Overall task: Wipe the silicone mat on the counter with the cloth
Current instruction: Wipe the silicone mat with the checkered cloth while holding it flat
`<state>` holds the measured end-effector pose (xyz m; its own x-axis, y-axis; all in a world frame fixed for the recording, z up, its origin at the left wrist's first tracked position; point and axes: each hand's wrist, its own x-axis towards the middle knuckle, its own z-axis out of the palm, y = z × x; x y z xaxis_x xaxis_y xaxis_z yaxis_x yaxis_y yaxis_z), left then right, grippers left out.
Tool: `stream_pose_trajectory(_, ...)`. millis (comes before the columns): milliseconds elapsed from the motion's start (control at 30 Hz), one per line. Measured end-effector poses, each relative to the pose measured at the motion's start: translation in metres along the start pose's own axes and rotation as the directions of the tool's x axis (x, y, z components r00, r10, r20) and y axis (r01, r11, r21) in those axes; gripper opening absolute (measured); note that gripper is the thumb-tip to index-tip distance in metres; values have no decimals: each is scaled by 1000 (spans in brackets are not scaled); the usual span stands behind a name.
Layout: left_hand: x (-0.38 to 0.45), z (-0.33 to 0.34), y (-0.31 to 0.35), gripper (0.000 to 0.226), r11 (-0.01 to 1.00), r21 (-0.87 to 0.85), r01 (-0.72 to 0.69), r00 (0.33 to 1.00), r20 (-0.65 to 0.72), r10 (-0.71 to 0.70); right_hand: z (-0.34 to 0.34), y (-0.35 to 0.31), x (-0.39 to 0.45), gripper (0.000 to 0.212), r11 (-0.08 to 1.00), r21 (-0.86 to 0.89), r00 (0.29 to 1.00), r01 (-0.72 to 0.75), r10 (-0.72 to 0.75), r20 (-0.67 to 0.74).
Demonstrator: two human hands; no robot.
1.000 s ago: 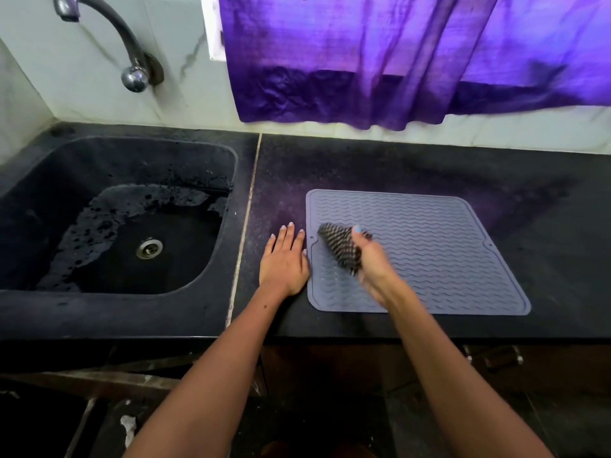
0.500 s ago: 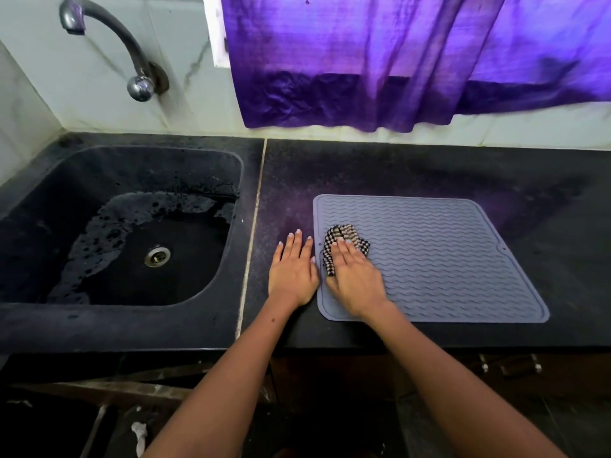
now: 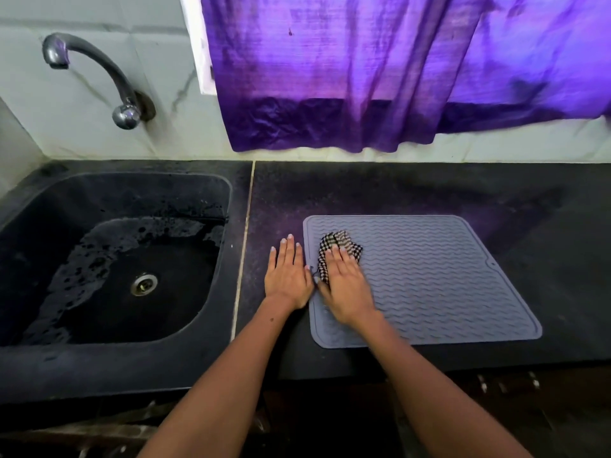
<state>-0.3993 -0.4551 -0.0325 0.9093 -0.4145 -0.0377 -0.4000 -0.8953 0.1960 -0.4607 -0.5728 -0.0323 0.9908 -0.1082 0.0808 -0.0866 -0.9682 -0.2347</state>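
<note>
Silicone mat (image 3: 439,279), grey-blue with wavy ridges and a raised rim, lies flat on the black counter (image 3: 413,190) to the right of the sink, its near edge close to the counter's front edge. On the mat's left part sits the cloth (image 3: 342,243), a bunched black-and-white checked rag, part of it showing beyond the fingertips and a strip of it along the left side of the hand. The right hand (image 3: 345,285) lies palm down on the cloth with its fingers straight and together, pressing it flat against the mat rather than curling round it. The left hand (image 3: 287,276) rests palm down on the bare counter just beside the mat's left edge, fingers straight and relaxed, holding nothing; its thumb side is right against the mat's rim and very near the right hand. Both forearms reach in from the bottom of the view. Left of a pale seam in the counter is the dark sink (image 3: 43,365), its floor wet in patches around a metal drain (image 3: 143,284). A curved metal tap (image 3: 96,77) comes out of the pale wall above the sink. A purple curtain (image 3: 363,71) hangs on the wall behind the mat, its hem ending just above the counter.
</note>
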Motion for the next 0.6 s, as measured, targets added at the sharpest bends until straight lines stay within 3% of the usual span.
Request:
stream_pose_trajectory(100, 6, 2, -1, 57, 999, -1, -44, 998, 35, 44, 2, 6, 5, 61, 999, 21, 999, 28, -27, -30)
stream_pose_trajectory(167, 7, 5, -3, 56, 999, -18, -45, 999, 24, 46, -7, 13, 20, 53, 968, 248, 999, -39, 31, 34)
stream_pose_trajectory(200, 7, 7, -3, 56, 999, -21, -44, 999, 16, 45, -17, 17, 29, 47, 871, 464, 987, -158, 136, 81)
stream_pose_trajectory(233, 8, 8, -4, 56, 999, -27, -45, 999, 11, 45, -30, 20, 36, 41, 675, 689, 960, -263, 255, 117)
stream_pose_trajectory(267, 8, 9, -4, 56, 998, -36, -46, 999, 6, 46, -41, 23, 44, 36, 462, 839, 924, -288, 364, 117)
stream_pose_trajectory(300, 9, 9, -4, 57, 998, -45, -46, 999, -1, 46, -50, 26, 52, 33, 356, 898, 888, -258, 454, 75)
stream_pose_trajectory(333, 10, 10, -4, 57, 998, -50, -46, 999, -8, 46, -58, 26, 59, 33, 399, 886, 874, -237, 486, 15)
stream_pose_trajectory(367, 10, 10, -4, 57, 998, -50, -47, 999, -13, 47, -62, 24, 63, 35, 533, 815, 889, -227, 456, -51)
stream_pose_trajectory(433, 9, 11, -3, 63, 998, -43, -47, 999, -20, 46, -57, 15, 65, 44, 806, 569, 960, -165, 264, -97)
stream_pose_trajectory(467, 9, 11, -3, 67, 998, -39, -43, 999, -26, 42, -48, 11, 63, 49, 889, 441, 984, -121, 166, -66)
stream_pose_trajectory(533, 11, 11, -3, 73, 999, -26, -36, 999, -37, 35, -22, 6, 58, 55, 978, 206, 999, -39, 37, 16)
stream_pose_trajectory(600, 11, 11, -2, 82, 999, -18, -31, 999, -44, 31, -3, 5, 51, 59, 999, 52, 999, -8, 6, 38)
